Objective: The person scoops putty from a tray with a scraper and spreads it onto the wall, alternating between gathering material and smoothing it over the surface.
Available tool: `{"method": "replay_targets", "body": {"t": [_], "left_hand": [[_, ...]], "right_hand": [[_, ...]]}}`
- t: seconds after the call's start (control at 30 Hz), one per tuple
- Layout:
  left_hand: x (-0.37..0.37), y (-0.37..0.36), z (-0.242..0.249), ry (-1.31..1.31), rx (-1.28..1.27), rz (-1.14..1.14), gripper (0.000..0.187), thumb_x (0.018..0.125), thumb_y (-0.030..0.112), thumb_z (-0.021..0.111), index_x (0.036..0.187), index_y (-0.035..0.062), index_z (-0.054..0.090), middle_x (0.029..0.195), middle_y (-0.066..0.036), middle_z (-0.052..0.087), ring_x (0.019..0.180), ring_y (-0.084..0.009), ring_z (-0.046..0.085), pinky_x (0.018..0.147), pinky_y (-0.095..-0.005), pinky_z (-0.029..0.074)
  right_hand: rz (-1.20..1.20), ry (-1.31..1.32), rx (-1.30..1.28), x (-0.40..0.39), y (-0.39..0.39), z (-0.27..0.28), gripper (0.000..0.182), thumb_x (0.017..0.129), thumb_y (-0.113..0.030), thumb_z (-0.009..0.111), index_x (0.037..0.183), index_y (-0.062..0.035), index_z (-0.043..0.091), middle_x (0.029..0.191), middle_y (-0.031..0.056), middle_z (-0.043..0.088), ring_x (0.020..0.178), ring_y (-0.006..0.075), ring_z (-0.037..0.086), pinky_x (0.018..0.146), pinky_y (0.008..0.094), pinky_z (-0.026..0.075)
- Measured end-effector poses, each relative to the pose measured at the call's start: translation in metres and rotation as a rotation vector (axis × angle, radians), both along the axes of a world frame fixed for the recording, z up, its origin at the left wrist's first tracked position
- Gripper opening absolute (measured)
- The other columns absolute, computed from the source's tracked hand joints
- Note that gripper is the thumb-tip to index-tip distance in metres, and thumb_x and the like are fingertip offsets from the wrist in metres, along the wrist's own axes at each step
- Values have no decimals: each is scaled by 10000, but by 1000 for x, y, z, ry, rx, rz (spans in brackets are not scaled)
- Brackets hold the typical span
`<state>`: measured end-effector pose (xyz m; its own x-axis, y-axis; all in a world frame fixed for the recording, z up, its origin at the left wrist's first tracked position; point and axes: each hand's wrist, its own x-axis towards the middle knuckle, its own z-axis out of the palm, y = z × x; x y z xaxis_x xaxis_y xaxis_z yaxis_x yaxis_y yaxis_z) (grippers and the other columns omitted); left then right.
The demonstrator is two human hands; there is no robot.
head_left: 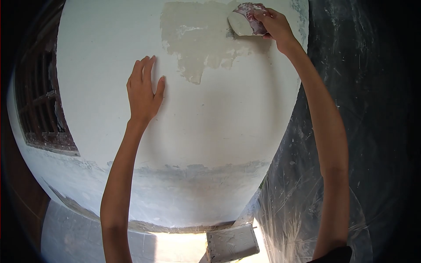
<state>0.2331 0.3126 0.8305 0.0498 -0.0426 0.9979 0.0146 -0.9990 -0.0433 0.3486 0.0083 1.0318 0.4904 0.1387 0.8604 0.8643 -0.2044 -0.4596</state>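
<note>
High on the white wall [210,114], my right hand [277,30] grips a dark reddish putty scraper [255,12] smeared with pale filler. Its broad edge lies at the wall surface, and a smooth greyish layer coats that part. To its left spreads a damp-looking grey-beige patch of putty [188,39] with ragged lower edges. My left hand [144,90] rests against the wall, lower and left of the patch, fingers stretched out and thumb apart. Nothing is in it.
A rectangular tray [232,243] holding white putty stands below, near the foot of the wall. Clear plastic sheeting [289,210] hangs along the right side. A dark barred window [41,101] is set in the wall at left. Grey floor tiles [96,239] show at the bottom.
</note>
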Motion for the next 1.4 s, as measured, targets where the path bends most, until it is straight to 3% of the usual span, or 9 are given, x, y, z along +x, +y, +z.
{"method": "replay_targets", "body": {"t": [0.07, 0.13, 0.33, 0.57, 0.67, 0.73, 0.87, 0.93, 1.4], "left_hand": [[12, 6, -4, 3, -12, -6, 517, 1005, 270, 521, 1479, 90, 422, 1531, -134, 400, 1461, -333, 293, 1155, -503, 222], [21, 10, -8, -26, -10, 29, 522, 1013, 282, 474, 1497, 99, 410, 1558, -107, 367, 1485, -305, 249, 1169, -505, 163], [33, 15, -13, -93, 8, 112, 523, 997, 294, 479, 1490, 123, 440, 1567, -69, 388, 1485, -280, 269, 1183, -489, 145], [31, 14, -15, -89, 25, 112, 521, 1004, 260, 447, 1502, 109, 419, 1566, -96, 383, 1485, -302, 265, 1173, -508, 162], [32, 16, -14, -94, 32, 104, 520, 1006, 261, 442, 1503, 109, 420, 1564, -93, 387, 1485, -301, 266, 1174, -508, 163], [32, 15, -15, -93, 29, 115, 520, 1007, 265, 441, 1504, 112, 420, 1564, -89, 390, 1487, -296, 264, 1176, -504, 162], [32, 15, -15, -95, 6, 101, 517, 987, 284, 485, 1479, 129, 462, 1563, -63, 403, 1487, -278, 270, 1188, -478, 152], [32, 14, -15, -96, 8, 101, 519, 983, 282, 490, 1478, 130, 463, 1561, -65, 407, 1486, -282, 270, 1187, -480, 153], [32, 14, -15, -82, 6, 136, 535, 992, 273, 455, 1504, 118, 418, 1576, -72, 379, 1491, -284, 260, 1180, -480, 159]], "right_hand": [[-67, -82, 17, 2, 8, 5, 293, 946, -253, 654, 1213, -134, 674, 913, 35, 687, 780, 149, 629, 632, 319, 509], [-303, -447, -58, 0, 20, 7, 231, 971, -206, 612, 1135, -46, 643, 887, 179, 717, 811, 322, 699, 718, 388, 545], [-240, -743, -143, -19, 26, -4, 250, 950, -108, 618, 1157, 31, 604, 870, 211, 701, 789, 326, 705, 709, 380, 547], [-362, -873, -254, -24, 24, -21, 199, 944, -91, 608, 1120, 2, 614, 800, 216, 665, 704, 346, 670, 628, 412, 516], [-429, -1072, -232, -15, 25, -32, 142, 979, -144, 608, 1042, -22, 641, 702, 112, 639, 608, 236, 618, 564, 356, 475], [-655, -959, -300, -14, 28, -41, 232, 945, -163, 663, 1175, -138, 684, 879, 65, 718, 775, 193, 658, 622, 327, 531], [-604, -981, -324, -6, 35, -61, 252, 892, -51, 684, 1125, -146, 691, 859, 70, 730, 793, 227, 678, 624, 341, 553], [-484, -1158, -228, 6, 37, -68, 458, 718, 43, 706, 1137, -141, 679, 1025, 29, 710, 882, 249, 666, 617, 376, 574], [-601, -1323, -146, 36, 45, -94, 518, 648, 69, 718, 1131, -113, 676, 1087, 41, 717, 907, 238, 669, 672, 310, 611]]}}
